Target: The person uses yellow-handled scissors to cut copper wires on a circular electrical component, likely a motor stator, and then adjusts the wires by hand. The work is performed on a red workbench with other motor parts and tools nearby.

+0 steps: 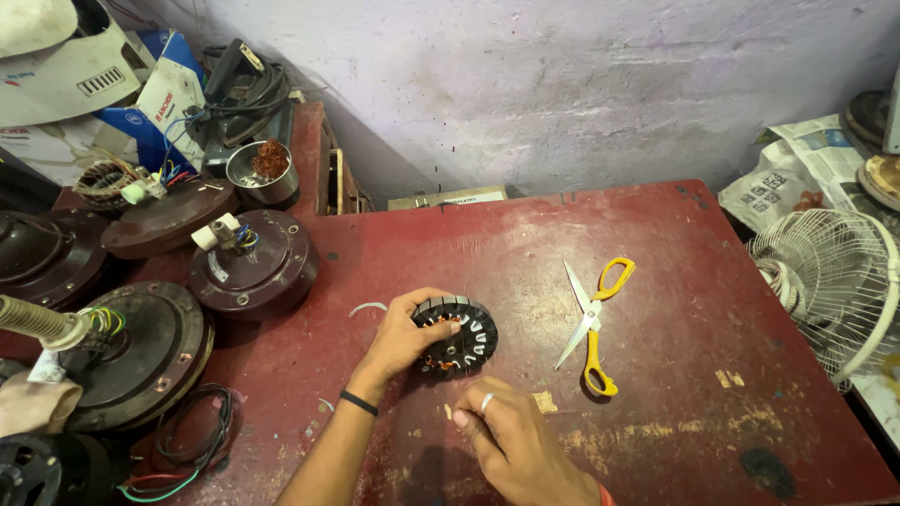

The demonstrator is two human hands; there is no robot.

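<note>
A round black slotted motor stator (pixel 466 330) with copper winding showing inside lies on the worn red table (pixel 684 309). My left hand (pixel 403 339) grips its left side, fingers curled over the rim. My right hand (pixel 511 436), with a ring on one finger, rests just in front of the stator with fingers bent near its lower edge; whether it pinches anything I cannot see. Yellow-handled scissors (pixel 592 323) lie open on the table to the right of the stator.
Several brown ceiling fan motor housings (pixel 251 267) with wire tails crowd the table's left side, beside a steel bowl (pixel 264 174) of copper wire. Loose cables (pixel 192 450) lie at front left. A white fan guard (pixel 825 281) stands off the right edge. Boxes are stacked at back left.
</note>
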